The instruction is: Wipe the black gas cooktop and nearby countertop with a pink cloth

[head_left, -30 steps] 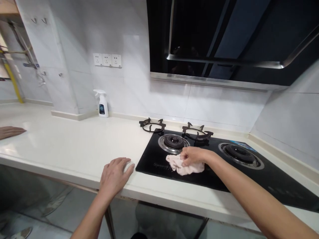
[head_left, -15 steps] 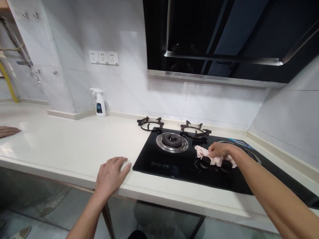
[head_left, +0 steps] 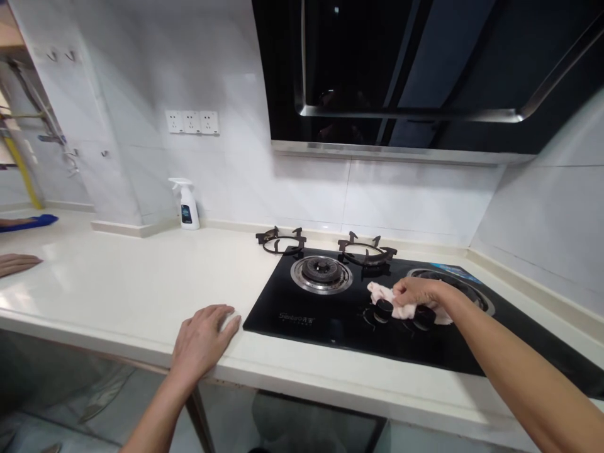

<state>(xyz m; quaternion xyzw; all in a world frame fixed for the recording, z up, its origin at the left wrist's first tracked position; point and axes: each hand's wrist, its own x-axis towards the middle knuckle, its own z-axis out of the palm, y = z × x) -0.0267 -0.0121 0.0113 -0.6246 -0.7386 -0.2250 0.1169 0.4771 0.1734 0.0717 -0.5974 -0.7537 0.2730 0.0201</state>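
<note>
My right hand (head_left: 418, 292) is closed on a pale pink cloth (head_left: 383, 294) and presses it onto the black glass hob (head_left: 330, 321), just behind the two round knobs (head_left: 384, 308). My left hand (head_left: 202, 335) lies flat and open on the cream counter (head_left: 117, 283) near its front edge, just left of the hob's corner. The left burner (head_left: 321, 272) sits uncovered behind the cloth, and the right burner (head_left: 453, 283) is partly hidden by my wrist.
Two black pan supports (head_left: 281, 240) (head_left: 365, 250) lie off the burners at the back of the hob. A white spray bottle (head_left: 187, 204) stands by the wall. Another person's hand (head_left: 16, 262) rests on the counter far left. A range hood (head_left: 401, 69) hangs above.
My right hand slid the cloth from the hob's front left, near the left burner, rightward to the knobs. My left hand stayed flat on the counter.
</note>
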